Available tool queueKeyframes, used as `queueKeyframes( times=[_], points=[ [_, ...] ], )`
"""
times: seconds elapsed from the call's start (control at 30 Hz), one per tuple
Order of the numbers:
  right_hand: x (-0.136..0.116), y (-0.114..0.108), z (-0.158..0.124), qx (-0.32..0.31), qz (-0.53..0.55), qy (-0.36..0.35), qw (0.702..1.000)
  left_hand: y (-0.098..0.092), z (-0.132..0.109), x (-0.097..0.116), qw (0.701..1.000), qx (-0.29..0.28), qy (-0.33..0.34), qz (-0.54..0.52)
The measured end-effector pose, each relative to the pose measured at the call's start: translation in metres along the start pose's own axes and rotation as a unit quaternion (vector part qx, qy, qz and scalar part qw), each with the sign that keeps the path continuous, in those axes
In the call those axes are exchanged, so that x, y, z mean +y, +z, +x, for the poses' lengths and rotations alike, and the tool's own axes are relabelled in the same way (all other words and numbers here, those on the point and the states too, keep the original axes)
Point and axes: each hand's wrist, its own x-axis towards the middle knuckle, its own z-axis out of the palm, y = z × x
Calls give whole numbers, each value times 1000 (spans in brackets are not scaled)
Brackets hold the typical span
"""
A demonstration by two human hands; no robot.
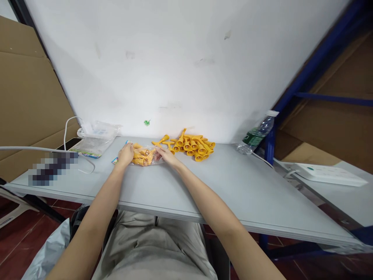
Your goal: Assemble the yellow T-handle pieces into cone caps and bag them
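1. Head view: a clear, crinkled plastic bag (150, 160) of yellow trumpet-shaped plastic pieces (140, 161) lies mid-table, its left end gripped by the left hand (126, 154).
2. The right hand (166, 154) holds the bag's right end in a narrow pinch.
3. Just right and farther back, a loose yellow pile (194, 146) sits near the white wall (186, 70).
4. Grey tabletop (163, 190) stretches from the bag to the near edge, and rightward toward a tilted, clear, green-labelled bottle (256, 135) by the far right edge.

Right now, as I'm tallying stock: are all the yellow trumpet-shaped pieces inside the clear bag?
No, many yellow trumpet-shaped pieces lie loose on the table.
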Motion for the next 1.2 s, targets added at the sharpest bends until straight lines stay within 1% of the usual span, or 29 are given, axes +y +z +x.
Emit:
queueKeyframes(
  times=[0.1,0.17,0.2,0.27,0.37,0.47,0.53,0.57,0.63,0.7,0.77,0.83,0.9,0.97,1.0,1.07,1.13,1.2],
  points=[
    [-4,0,-4,-26,-68,-85,994,-5,-3,4,999,9,-17,28],
    [-5,3,-4,-24,-144,-113,983,-11,-6,6,998,3,-27,54],
    [-5,4,-4,-10,-188,-118,975,-14,-7,7,997,-4,-30,66],
    [-5,4,-4,36,-278,-115,953,-20,-9,10,995,-31,-31,86],
    [-7,0,-6,113,-387,-110,909,-27,-12,15,991,-80,-19,103],
    [-7,-9,-9,179,-451,-103,868,-32,-14,23,987,-115,-6,112],
    [-6,-15,-10,220,-473,-74,850,-33,-15,28,985,-122,0,119],
    [-5,-18,-10,237,-475,-57,846,-33,-15,30,985,-119,1,122],
    [-3,-23,-9,265,-454,-25,851,-32,-13,32,987,-108,-2,120],
    [0,-26,-7,276,-401,9,874,-29,-9,31,988,-107,-11,110],
    [2,-28,-5,267,-315,47,910,-25,-2,28,986,-133,-34,92],
    [3,-27,-3,243,-209,90,943,-19,6,26,983,-154,-66,71],
    [4,-24,-2,221,-103,125,962,-12,12,25,986,-137,-88,35],
    [5,-20,-2,221,-26,141,965,-4,18,26,987,-112,-108,-43],
    [5,-19,-2,227,-1,140,964,1,20,28,982,-107,-125,-98],
    [6,-17,-2,241,27,132,961,8,22,30,962,-105,-160,-196],
    [7,-17,-2,246,42,126,960,14,24,33,946,-102,-182,-248],
    [7,-16,-2,249,56,125,959,17,24,35,940,-101,-185,-269]
  ],
)
